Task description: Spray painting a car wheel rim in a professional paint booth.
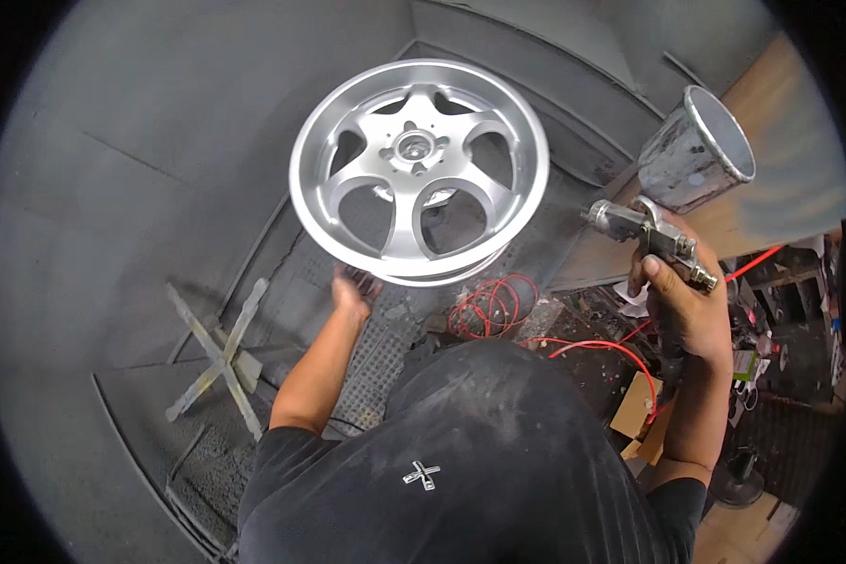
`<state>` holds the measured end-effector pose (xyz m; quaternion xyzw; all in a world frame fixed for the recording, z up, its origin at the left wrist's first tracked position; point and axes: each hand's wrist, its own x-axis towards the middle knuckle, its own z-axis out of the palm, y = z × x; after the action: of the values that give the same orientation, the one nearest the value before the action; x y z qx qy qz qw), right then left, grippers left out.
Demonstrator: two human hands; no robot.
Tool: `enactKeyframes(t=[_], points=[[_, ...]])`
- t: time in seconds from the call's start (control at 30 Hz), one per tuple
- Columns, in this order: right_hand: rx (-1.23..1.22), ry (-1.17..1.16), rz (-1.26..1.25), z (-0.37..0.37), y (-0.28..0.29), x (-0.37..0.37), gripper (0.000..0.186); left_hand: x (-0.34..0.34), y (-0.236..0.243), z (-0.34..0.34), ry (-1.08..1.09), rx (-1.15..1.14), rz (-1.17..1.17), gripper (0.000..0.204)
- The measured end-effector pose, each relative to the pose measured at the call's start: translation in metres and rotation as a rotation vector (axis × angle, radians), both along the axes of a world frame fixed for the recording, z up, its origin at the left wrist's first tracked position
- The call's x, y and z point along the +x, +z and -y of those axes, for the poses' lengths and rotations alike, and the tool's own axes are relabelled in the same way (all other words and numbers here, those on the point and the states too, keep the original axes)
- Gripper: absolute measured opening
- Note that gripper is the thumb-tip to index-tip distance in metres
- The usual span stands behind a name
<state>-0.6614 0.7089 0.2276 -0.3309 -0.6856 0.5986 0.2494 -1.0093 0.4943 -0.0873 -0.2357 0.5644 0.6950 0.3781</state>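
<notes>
A silver alloy wheel [408, 214] with curved spokes is held up in the upper middle; its support is mostly hidden. My left hand [350, 293] reaches just beneath its lower-left rim, its fingers blurred and partly hidden; I cannot tell whether they grip it. My right hand [686, 310] is closed round a metal spray gun [667, 246], whose nozzle points left toward the wheel. A paint-stained cup [681, 160] is on top of the gun.
Grey booth walls [132, 169] curve round the left and top, with a brownish board [790, 113] at right. An X-shaped stand [224, 357] is lower left. Red hose [489, 305] coils over a perforated plate [385, 357]. Cardboard [634, 404] and clutter lie at right.
</notes>
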Motion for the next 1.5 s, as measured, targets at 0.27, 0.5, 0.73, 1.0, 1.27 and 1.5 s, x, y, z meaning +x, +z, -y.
enactKeyframes(t=[0.27,0.5,0.73,1.0,1.27,1.5], points=[[-0.174,0.221,0.120,0.002,0.010,-0.012,0.051,0.019,-0.013,0.005,0.057,0.115,-0.003,0.068],[-0.142,0.376,0.204,0.016,0.011,-0.030,0.048,-0.012,-0.007,0.015,-0.012,0.112,-0.008,0.076],[-0.090,0.347,0.177,0.033,-0.004,-0.032,0.047,-0.016,0.012,0.007,-0.007,0.014,-0.001,0.073],[-0.080,0.104,0.165,0.037,0.000,-0.007,0.053,0.021,-0.016,0.001,0.102,0.088,0.061,0.047],[-0.216,0.343,0.132,0.040,-0.005,-0.024,0.048,0.086,-0.012,-0.023,0.000,0.033,0.231,0.036],[0.051,0.117,0.187,0.035,-0.001,-0.013,0.057,0.060,-0.027,-0.003,-0.232,0.021,0.165,0.026]])
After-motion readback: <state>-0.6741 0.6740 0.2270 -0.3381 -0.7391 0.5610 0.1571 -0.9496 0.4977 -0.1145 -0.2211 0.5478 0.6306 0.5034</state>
